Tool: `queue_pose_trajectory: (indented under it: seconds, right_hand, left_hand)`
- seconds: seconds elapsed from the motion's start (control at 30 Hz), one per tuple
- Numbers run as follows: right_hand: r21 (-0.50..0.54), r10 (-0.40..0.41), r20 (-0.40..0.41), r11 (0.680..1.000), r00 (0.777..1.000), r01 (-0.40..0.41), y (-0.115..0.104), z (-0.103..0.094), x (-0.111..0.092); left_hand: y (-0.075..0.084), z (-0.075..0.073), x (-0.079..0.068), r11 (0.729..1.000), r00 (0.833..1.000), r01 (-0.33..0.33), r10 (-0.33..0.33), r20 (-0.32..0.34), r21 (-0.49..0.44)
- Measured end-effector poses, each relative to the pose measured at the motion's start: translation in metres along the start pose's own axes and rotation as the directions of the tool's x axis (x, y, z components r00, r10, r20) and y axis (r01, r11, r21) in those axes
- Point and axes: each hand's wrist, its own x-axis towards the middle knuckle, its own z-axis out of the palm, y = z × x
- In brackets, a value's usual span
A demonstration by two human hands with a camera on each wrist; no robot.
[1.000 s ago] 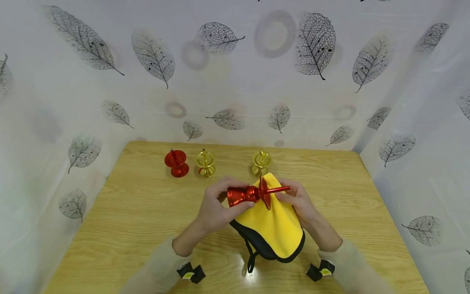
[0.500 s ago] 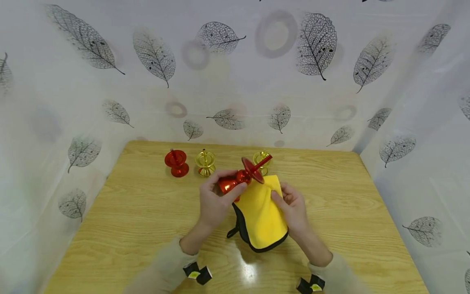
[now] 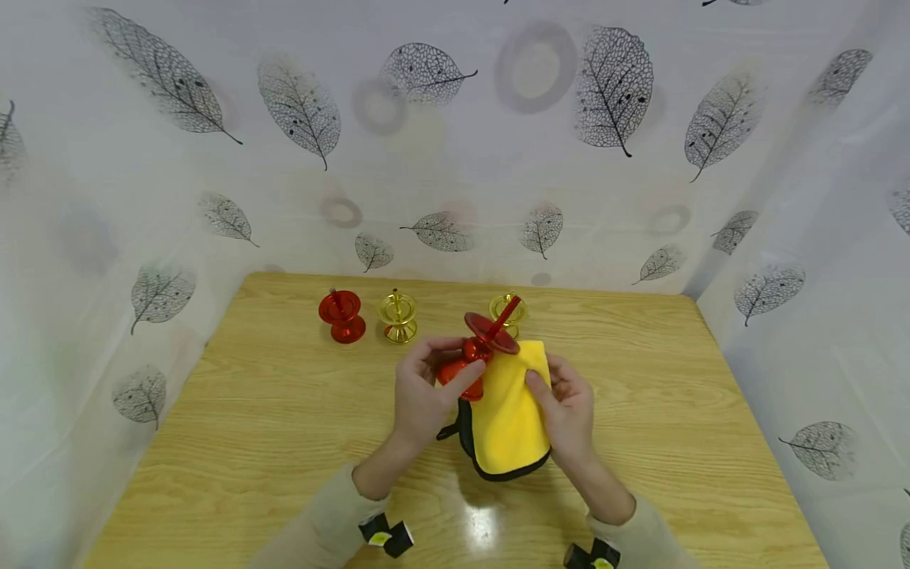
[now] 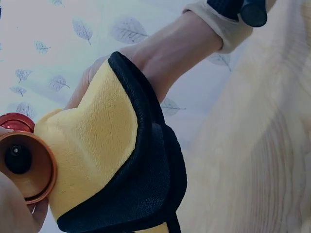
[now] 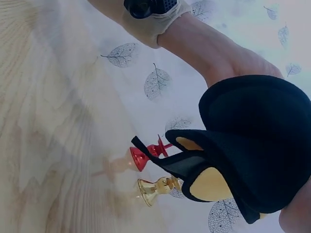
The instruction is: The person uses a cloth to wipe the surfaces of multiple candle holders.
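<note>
My left hand (image 3: 419, 395) grips a shiny red candlestick (image 3: 475, 349) by its foot, thumb across the front. It leans to the right, its dish and long spike pointing up. The candlestick's hollow base (image 4: 43, 170) faces the camera in the left wrist view. In my right hand (image 3: 574, 415), a yellow cloth (image 3: 508, 427) with black edging is pinched between thumb and fingers. The cloth hangs down beside the candlestick and overlaps its lower right side. Its black underside (image 5: 262, 136) fills much of the right wrist view and hides most of the left hand.
At the back of the wooden table (image 3: 284, 442) stand a red candlestick (image 3: 341, 308) and a gold candlestick (image 3: 398, 316) side by side. Another gold candlestick (image 3: 517, 311) is partly hidden behind the held one. A leaf-patterned curtain (image 3: 455, 174) surrounds the table.
The candlestick has swung from lying nearly level to leaning upward. My right hand has drawn the cloth back from the spike, and the cloth now hangs lower beside the foot.
</note>
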Motion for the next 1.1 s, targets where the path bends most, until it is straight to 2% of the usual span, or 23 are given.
queue_pose_trajectory:
  seconds: [0.27, 0.47, 0.6, 0.73, 0.83, 0.97, 1.1]
  right_hand:
    - [-0.014, -0.056, 0.008, 0.998, 0.998, 0.057, -0.004, -0.003, 0.006]
    - [-0.017, -0.105, 0.067, 0.994, 0.992, 0.107, -0.007, -0.008, 0.012]
    - [-0.038, -0.108, 0.122, 0.993, 0.987, 0.113, -0.010, -0.012, 0.016]
    - [-0.057, -0.096, 0.196, 0.992, 0.976, 0.109, -0.014, -0.016, 0.019]
    - [-0.088, -0.064, 0.230, 0.992, 0.971, 0.087, -0.016, -0.016, 0.019]
    - [-0.153, 0.007, 0.243, 0.988, 0.970, 0.031, -0.015, -0.014, 0.017]
    - [-0.227, 0.013, 0.292, 0.972, 0.956, 0.056, -0.012, -0.011, 0.015]
  left_hand:
    - [0.006, -0.004, 0.003, 0.994, 0.993, 0.092, -0.096, 0.066, 0.052]
    - [0.010, -0.010, 0.008, 0.986, 0.978, 0.104, -0.125, 0.164, 0.130]
    - [0.014, -0.014, 0.012, 0.979, 0.956, 0.164, -0.188, 0.226, 0.119]
    - [0.015, -0.017, 0.017, 0.964, 0.925, 0.240, -0.263, 0.275, 0.118]
    - [0.013, -0.019, 0.019, 0.949, 0.910, 0.277, -0.309, 0.276, 0.149]
    - [0.007, -0.018, 0.021, 0.930, 0.900, 0.326, -0.360, 0.247, 0.168]
    - [0.001, -0.016, 0.020, 0.914, 0.886, 0.375, -0.403, 0.229, 0.156]
